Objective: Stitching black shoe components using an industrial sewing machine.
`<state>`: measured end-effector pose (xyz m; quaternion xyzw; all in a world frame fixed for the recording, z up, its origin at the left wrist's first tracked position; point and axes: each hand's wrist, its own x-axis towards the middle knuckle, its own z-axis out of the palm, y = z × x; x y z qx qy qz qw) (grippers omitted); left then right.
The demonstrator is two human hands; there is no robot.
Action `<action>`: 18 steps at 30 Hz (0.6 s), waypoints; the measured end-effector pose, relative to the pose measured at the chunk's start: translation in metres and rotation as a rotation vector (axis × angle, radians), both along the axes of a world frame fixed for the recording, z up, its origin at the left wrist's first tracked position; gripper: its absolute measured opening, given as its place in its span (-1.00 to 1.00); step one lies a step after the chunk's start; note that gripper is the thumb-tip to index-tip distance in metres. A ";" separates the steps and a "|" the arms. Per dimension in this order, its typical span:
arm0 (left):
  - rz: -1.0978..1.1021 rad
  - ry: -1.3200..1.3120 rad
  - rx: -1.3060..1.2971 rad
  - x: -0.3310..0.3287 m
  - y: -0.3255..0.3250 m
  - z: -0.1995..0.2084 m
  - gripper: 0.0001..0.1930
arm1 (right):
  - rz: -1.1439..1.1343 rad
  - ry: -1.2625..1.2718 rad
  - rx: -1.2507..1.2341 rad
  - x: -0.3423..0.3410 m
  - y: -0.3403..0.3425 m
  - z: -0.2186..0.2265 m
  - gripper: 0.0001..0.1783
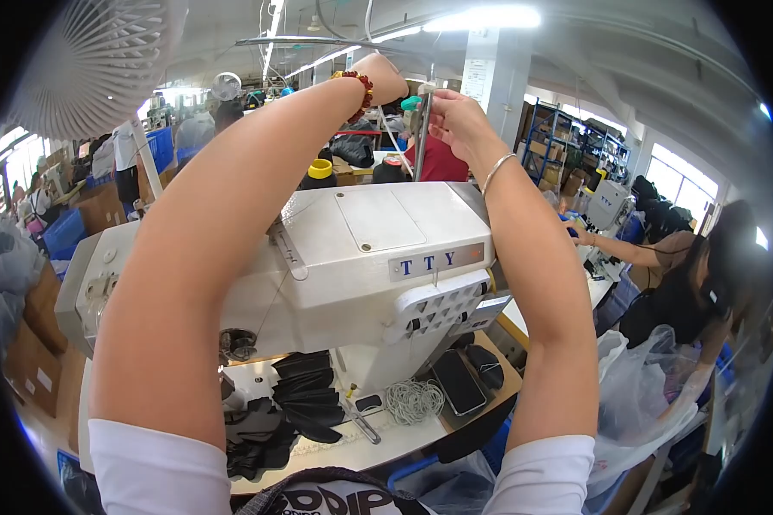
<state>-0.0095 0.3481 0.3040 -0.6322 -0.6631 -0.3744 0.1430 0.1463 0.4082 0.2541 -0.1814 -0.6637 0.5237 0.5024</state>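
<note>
A metal rod (422, 142) stood beyond the sewing machine's (352, 287) rear edge, its top seemingly pinched by the right hand (460, 118). The left hand (385, 77) was near it, fingers hidden, grip impossible to tell. A black smartphone (458, 384) lay by the sewing table's (393, 438) right edge.

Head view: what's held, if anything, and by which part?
Right hand is at the upper end of the upright metal post; whether it grips it can't be told. Left hand: fingers hidden, hold can't be told.
</note>
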 end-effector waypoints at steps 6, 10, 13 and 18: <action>0.122 -0.412 0.031 0.024 -0.004 0.003 -0.85 | -0.081 0.077 -0.015 0.004 0.003 -0.001 -0.83; -0.040 -0.638 0.050 0.040 -0.018 0.003 -0.88 | -0.098 0.084 0.023 0.005 0.005 -0.002 -0.82; 0.107 -0.512 0.069 0.046 -0.023 0.008 -0.83 | -0.100 0.132 0.062 0.007 0.003 -0.002 -0.83; -0.111 -0.659 -0.053 0.046 -0.012 0.011 -0.84 | -0.141 0.223 0.099 0.010 0.011 -0.003 -0.83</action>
